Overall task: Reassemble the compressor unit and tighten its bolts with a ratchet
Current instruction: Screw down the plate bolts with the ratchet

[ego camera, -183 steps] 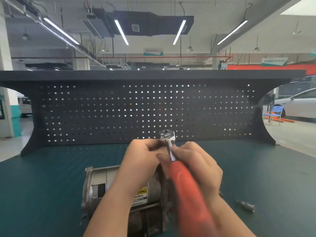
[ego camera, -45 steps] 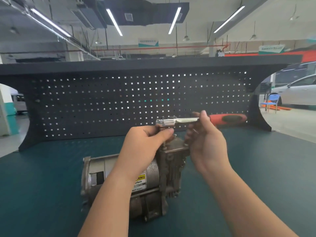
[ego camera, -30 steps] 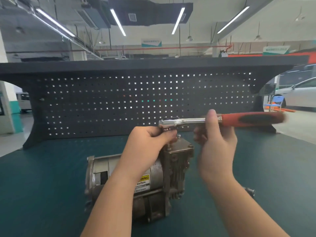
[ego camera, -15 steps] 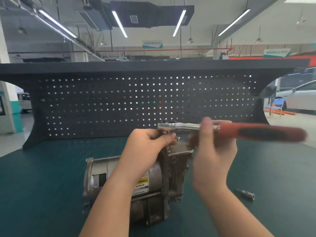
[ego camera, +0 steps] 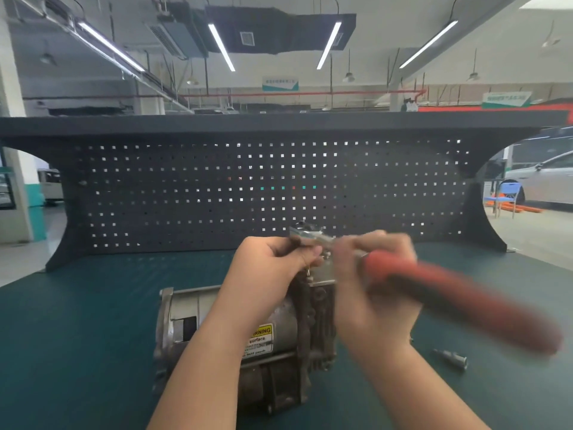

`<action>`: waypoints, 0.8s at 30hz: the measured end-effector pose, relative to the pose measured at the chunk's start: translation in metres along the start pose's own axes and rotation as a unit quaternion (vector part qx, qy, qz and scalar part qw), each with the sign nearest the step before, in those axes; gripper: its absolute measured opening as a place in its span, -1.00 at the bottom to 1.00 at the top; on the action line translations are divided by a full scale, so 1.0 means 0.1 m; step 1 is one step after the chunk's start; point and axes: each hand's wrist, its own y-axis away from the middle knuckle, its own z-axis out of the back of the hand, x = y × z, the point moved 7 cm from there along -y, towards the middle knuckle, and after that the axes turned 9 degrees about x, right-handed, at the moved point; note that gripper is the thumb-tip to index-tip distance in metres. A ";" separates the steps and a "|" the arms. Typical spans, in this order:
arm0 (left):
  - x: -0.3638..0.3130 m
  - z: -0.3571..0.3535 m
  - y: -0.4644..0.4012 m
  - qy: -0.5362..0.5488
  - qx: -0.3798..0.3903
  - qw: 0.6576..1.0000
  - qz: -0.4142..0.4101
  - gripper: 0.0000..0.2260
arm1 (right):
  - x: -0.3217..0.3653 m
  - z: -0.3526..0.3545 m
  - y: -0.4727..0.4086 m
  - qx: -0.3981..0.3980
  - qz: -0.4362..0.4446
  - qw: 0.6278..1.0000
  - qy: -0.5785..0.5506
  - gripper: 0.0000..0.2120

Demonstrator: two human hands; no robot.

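Compressor unit (ego camera: 235, 339) lies on its side on the green bench (ego camera: 77, 336): dull metal cylinder, yellow warning label, darker grimy block at its right end. Left hand (ego camera: 273, 268) curls its fingers around the ratchet (ego camera: 434, 293) head atop that block; right hand (ego camera: 372, 290) grips the shank near the red, motion-blurred handle, which angles down-right. A small metal piece (ego camera: 451, 359) lies on the bench to the right.

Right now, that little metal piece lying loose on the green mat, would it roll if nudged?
Probably. The small metal piece looks cylindrical and lies on its side, so a sideways nudge could roll it. Its wider end might curve its path. It looks stiff.
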 end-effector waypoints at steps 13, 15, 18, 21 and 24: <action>-0.04 -0.02 0.02 -0.047 -0.013 0.999 -0.007 -0.64 | 0.08 -0.15 -0.17 0.160 0.020 0.987 0.009 -0.80; -0.02 -0.01 0.01 -0.048 -0.016 0.999 0.010 -0.70 | 0.06 -0.08 -0.09 0.085 -0.016 0.996 -0.033 -0.71; 0.01 -0.01 -0.02 -0.030 -0.016 0.999 0.013 -0.90 | -0.47 0.09 0.09 -0.102 -0.262 0.927 -0.248 -0.84; -0.01 -0.05 0.00 -0.066 -0.013 0.998 0.003 -0.88 | -0.87 -0.12 0.29 -0.118 -0.477 0.742 -0.456 -0.83; -0.06 -0.04 0.01 -0.077 -0.033 0.996 -0.016 -0.89 | -0.65 0.01 0.14 -0.136 -0.373 0.820 -0.413 -0.81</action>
